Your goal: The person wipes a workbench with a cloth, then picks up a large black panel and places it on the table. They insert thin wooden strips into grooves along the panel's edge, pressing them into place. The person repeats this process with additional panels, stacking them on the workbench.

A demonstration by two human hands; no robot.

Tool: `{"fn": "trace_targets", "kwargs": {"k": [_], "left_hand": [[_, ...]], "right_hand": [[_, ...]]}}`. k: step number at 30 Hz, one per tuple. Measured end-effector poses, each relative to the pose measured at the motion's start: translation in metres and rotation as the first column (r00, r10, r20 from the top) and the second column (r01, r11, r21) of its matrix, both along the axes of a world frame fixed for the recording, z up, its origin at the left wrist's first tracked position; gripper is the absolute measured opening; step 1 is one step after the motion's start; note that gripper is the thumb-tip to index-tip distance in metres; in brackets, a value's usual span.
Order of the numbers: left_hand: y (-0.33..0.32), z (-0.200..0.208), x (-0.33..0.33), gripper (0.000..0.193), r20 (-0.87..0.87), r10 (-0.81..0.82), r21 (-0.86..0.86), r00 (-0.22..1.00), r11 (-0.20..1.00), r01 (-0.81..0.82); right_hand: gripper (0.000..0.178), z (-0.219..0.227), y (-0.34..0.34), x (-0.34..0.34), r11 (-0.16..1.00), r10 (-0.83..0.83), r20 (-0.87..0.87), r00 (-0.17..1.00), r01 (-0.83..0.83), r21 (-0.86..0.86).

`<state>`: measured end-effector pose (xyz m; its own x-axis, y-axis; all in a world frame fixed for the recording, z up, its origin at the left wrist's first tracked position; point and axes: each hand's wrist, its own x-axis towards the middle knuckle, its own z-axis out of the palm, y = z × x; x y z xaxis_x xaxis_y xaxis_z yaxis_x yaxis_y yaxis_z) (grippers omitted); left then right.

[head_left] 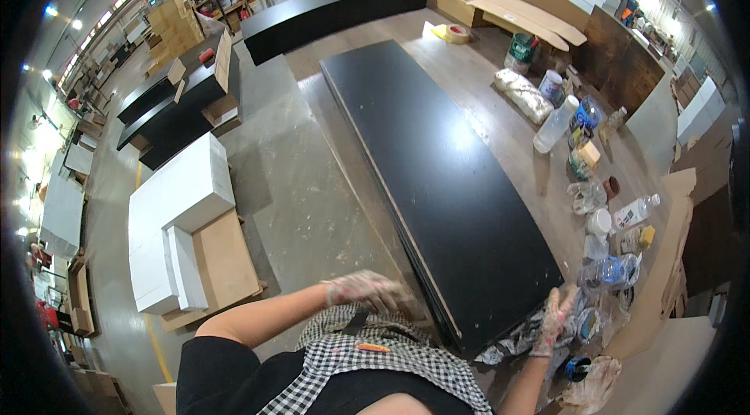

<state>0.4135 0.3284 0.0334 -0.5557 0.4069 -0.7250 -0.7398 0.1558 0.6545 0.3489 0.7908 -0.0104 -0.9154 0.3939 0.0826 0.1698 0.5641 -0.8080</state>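
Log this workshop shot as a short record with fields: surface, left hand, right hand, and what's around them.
Surface: long black panel lying flat on a wooden workbench
Left hand: gloved, paint-stained, resting at the panel's near corner
Right hand: gloved, at the panel's near right edge, over crumpled rags
Nearby: plastic bottles and jars along the bench's right side, tape roll at the far end

Bright overhead lamps glare off the black panel (437,181); fisheye edges bend and darken, perhaps slightly soft.
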Motion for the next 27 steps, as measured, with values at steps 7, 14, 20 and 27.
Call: {"fn": "trace_targets", "kwargs": {"k": [7, 14, 20, 27], "left_hand": [[-0.125, -0.055, -0.127, 0.051, -0.178, 0.721, 0.196, 0.670, 0.693, -0.694], [-0.178, -0.036, -0.230, 0.099, -0.205, 0.625, 0.066, 0.753, 0.777, -0.626], [-0.206, -0.017, -0.251, 0.100, -0.004, 0.509, 0.147, 0.861, 0.852, -0.503], [-0.215, -0.034, -0.239, 0.079, -0.250, 0.295, -0.033, 0.922, 0.949, -0.313]], "right_hand": [[0.045, 0.053, -0.122, -0.132, 0.940, 0.235, -0.114, 0.965, -0.196, 0.281], [0.071, 0.032, -0.308, -0.346, 0.914, 0.218, 0.306, 0.927, -0.304, 0.268], [0.069, 0.019, -0.362, -0.416, 0.858, 0.240, 0.461, 0.855, -0.408, 0.311], [0.065, 0.017, -0.366, -0.392, 0.885, 0.216, 0.401, 0.890, -0.352, 0.304]]}}
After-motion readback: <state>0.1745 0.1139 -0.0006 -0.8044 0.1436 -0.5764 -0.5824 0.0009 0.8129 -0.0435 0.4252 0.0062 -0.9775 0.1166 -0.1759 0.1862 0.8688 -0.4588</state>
